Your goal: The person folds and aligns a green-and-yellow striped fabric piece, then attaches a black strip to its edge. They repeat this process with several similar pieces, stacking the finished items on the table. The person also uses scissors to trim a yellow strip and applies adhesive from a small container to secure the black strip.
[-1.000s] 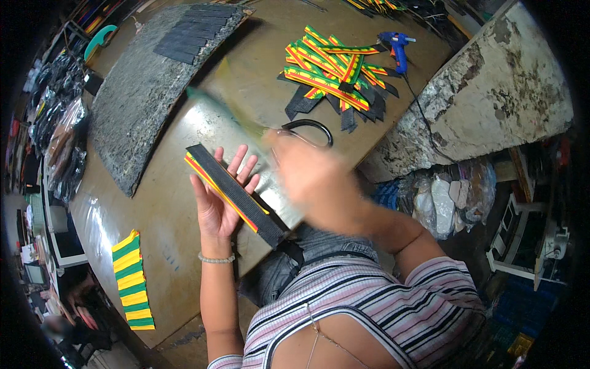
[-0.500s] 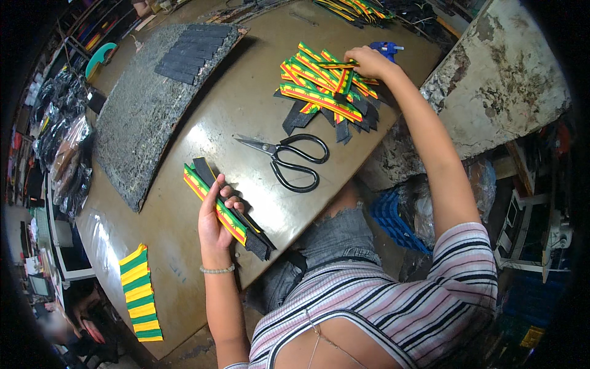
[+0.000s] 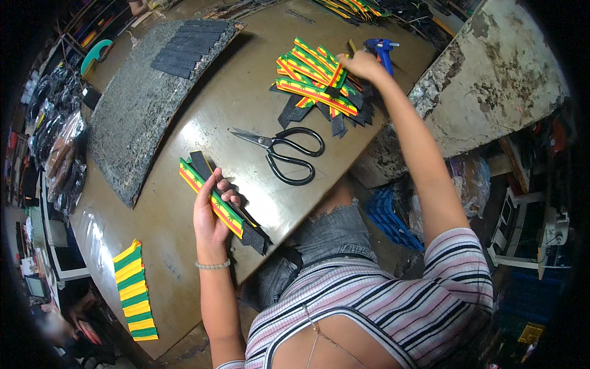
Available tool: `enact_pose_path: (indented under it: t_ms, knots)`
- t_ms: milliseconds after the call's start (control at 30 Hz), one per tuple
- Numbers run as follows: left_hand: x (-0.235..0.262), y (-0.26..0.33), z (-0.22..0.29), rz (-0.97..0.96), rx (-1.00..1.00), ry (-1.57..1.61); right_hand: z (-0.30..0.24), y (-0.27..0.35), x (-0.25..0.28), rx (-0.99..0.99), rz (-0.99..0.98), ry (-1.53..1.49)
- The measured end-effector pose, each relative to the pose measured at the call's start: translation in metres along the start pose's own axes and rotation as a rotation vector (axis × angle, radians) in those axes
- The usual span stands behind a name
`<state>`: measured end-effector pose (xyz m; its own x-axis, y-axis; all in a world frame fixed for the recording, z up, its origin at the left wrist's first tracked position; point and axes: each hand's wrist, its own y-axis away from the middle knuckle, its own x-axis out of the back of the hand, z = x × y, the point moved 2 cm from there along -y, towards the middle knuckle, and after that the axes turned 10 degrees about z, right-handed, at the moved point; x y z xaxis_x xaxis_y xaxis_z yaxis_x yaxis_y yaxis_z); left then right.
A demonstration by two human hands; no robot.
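1. At the far left edge of the table [image 3: 184, 246] lies one yellow and green striped piece [image 3: 136, 292], flat, well apart from both my hands
2. Beyond it sits one grey felt mat [image 3: 135, 117] with a row of black strips [image 3: 187, 46] laid on its far end; they overlap too closely for me to count
3. My left hand [image 3: 212, 215] grips one stack of striped bands [image 3: 218, 203], black backing under it, fingers curled over the top edge and thumb beneath; its long axis runs from upper left to lower right, the lower end poking out past my palm toward my lap
4. One pair of black scissors [image 3: 286, 154] lies flat between my hands, blades pointing left, handles right, touched by neither; my left hand is the nearer one
5. The pile of striped bands [image 3: 316, 86] lies fanned on the far side of the table, and my right hand [image 3: 359, 63], arm fully stretched, is at its right edge, fingers pinched on one band; the pile runs away to the left of those fingers
6. One blue glue gun [image 3: 382, 48] stands just beside my right hand
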<state>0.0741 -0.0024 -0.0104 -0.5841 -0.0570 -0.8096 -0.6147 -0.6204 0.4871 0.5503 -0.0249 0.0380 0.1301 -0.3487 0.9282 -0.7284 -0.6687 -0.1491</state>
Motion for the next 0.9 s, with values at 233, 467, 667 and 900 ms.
enact_pose_path:
  t_ms: [233,467,667,900]
  knots:
    - [0.002,0.001,0.006,0.012,-0.054,0.022,-0.006,-0.02,0.004,0.028,-0.142,-0.041]
    - [0.005,0.0,0.007,0.034,-0.059,-0.015,-0.038,0.025,-0.005,0.288,-0.227,0.1]
    - [0.005,0.0,0.007,0.024,-0.067,-0.008,-0.045,0.042,-0.009,0.442,-0.273,0.244]
    - [0.003,0.0,0.007,0.024,-0.072,-0.02,-0.03,0.001,0.003,0.368,-0.215,-0.074]
